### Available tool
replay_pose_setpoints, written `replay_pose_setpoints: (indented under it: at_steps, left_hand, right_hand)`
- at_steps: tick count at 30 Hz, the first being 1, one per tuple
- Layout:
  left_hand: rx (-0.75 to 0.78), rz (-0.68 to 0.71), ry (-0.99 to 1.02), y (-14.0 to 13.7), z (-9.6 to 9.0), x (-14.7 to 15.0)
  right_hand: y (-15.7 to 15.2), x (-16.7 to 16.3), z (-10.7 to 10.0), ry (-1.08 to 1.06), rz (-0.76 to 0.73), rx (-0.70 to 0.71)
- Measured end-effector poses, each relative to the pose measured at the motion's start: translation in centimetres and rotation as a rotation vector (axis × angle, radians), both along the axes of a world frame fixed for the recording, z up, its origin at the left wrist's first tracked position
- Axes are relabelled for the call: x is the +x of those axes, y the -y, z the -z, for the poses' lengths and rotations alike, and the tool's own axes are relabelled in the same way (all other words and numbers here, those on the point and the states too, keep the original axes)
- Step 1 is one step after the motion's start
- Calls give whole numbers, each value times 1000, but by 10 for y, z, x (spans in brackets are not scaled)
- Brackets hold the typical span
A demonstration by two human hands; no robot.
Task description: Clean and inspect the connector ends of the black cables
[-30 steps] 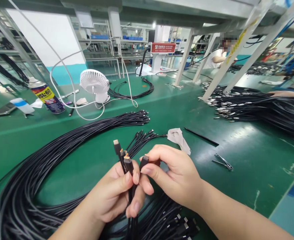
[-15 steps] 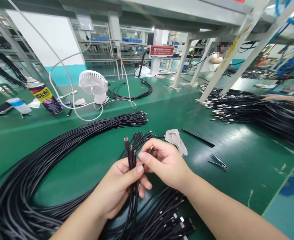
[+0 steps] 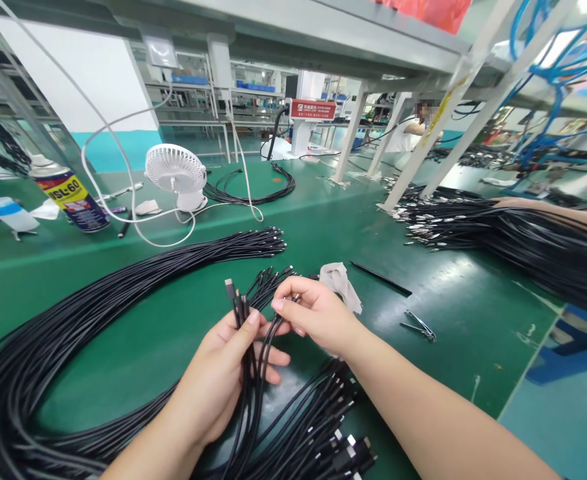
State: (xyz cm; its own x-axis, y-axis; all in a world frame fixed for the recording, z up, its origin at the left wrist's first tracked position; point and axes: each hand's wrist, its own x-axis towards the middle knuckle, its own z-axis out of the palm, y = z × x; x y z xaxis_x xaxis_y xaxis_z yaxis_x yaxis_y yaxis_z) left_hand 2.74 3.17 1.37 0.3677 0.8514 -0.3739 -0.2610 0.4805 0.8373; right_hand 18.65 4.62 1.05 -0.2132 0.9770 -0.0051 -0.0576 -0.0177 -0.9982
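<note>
Gripping black cables (image 3: 249,387), left fingers (image 3: 246,328) clamped, right fingers (image 3: 289,309) pinching; labelled can (image 3: 72,201) beyond

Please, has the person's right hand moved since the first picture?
Yes. Judged against the pale cloth lying on the green table, the right hand has shifted upward in the view.

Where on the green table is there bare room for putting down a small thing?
Free: the patch between the curved cable bundle and the left hand; also from the metal tool to the table's right edge. Crowded: below the right hand, where cable ends spread, and the far right, under the cable heap.
</note>
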Motion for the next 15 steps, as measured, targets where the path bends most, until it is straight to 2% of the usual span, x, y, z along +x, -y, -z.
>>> replay_pose_setpoints:
  at_steps: [2,4,6,8,10,12,15]
  left_hand:
    - [-11,15,20,-1,1,-2]
    - [-29,110,56,-1,0,-4]
    - [-37,208,91,-1,-1,-5]
    - [-36,247,114,0,-2,-4]
    - [-31,226,121,1,-3,-3]
    - [-22,181,115,0,-3,-2]
    - [-16,157,98,-1,-1,-2]
  right_hand:
    - [-1,0,2,11,-15,-13]
    - [-3,1,3,34,-66,-8]
    - [-6,5,1,143,-74,47]
    - [-11,16,-4,413,85,127]
    - [-19,36,-8,797,426,156]
    - [-27,60,-8,930,582,100]
    - [-36,94,2,1078,751,-27]
